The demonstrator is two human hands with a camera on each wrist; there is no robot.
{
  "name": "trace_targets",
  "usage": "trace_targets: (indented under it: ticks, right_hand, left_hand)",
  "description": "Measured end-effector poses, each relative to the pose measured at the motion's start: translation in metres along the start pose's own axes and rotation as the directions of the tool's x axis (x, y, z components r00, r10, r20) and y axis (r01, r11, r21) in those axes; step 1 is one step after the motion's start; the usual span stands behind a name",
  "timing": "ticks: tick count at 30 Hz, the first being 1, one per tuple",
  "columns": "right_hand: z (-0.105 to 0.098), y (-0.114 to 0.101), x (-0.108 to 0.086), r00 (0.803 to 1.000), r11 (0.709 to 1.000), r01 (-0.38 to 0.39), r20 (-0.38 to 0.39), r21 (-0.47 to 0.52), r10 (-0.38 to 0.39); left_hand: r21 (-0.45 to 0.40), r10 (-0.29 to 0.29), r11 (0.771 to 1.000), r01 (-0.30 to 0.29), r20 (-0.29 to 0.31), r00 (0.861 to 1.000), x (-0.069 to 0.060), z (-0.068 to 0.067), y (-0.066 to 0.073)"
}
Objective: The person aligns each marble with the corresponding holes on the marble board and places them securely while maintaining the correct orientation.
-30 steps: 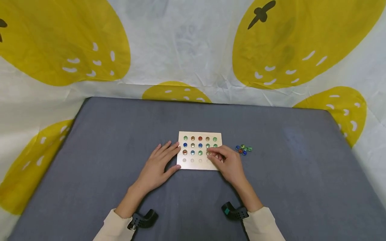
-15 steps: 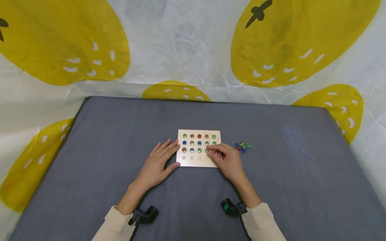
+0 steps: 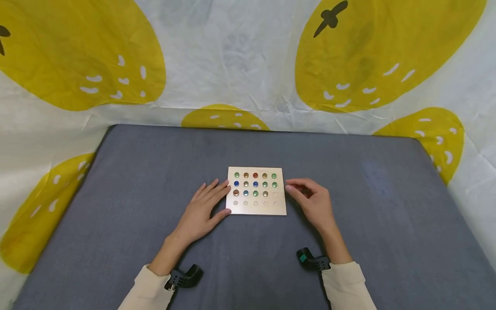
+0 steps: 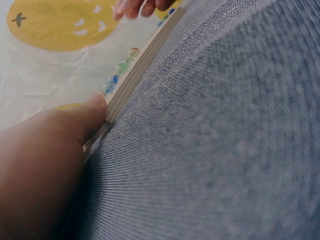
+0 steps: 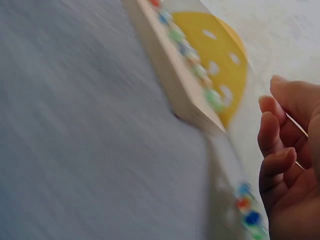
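Observation:
A pale wooden board (image 3: 260,209) lies flat with coloured glass marbles in its upper rows. The third row's rightmost hollow is bare, as is the whole front row. Spread fingers of my left hand (image 3: 201,215) touch the board's left edge; in the left wrist view the thumb of that hand (image 4: 47,150) lies against its corner. Just off the right edge, my right hand (image 3: 315,204) hovers with bent, relaxed fingers. In the right wrist view, nothing shows between the fingertips of that hand (image 5: 292,155). Loose marbles (image 5: 252,218) lie nearby, hidden in the head view.
Dark grey cloth (image 3: 174,159) covers the tabletop around the board. Behind and beside it hangs a white sheet (image 3: 228,56) with large yellow shapes. A black wrist device (image 3: 187,276) sits at the left cuff and another (image 3: 313,260) at the right.
My right hand has moved right, off the board, over the spot where the loose marbles were visible, uncovering the board's right hollows. My left hand has stayed at the left edge.

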State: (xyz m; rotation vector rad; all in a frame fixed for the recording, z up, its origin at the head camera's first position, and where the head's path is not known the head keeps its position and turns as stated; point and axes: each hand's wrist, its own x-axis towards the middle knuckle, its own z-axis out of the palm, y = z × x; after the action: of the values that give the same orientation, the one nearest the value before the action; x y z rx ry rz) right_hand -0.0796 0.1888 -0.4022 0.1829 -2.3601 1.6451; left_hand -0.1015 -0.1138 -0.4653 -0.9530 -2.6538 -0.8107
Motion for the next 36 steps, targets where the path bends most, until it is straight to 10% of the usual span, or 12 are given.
trace_targets:
  ticks: [14, 36]
  right_hand:
    - [-0.056, 0.028, -0.007, 0.988, 1.000, -0.011, -0.153, 0.009, 0.012]
    - [-0.063, 0.074, -0.006, 0.995, 0.972, -0.100, -0.028, -0.213, 0.096]
  left_hand:
    - [-0.010, 0.000, 1.000, 0.000, 0.003, 1.000, -0.001, -0.001, 0.001]
    - [-0.009, -0.006, 1.000, 0.006, 0.003, 1.000, 0.000, -0.003, 0.003]
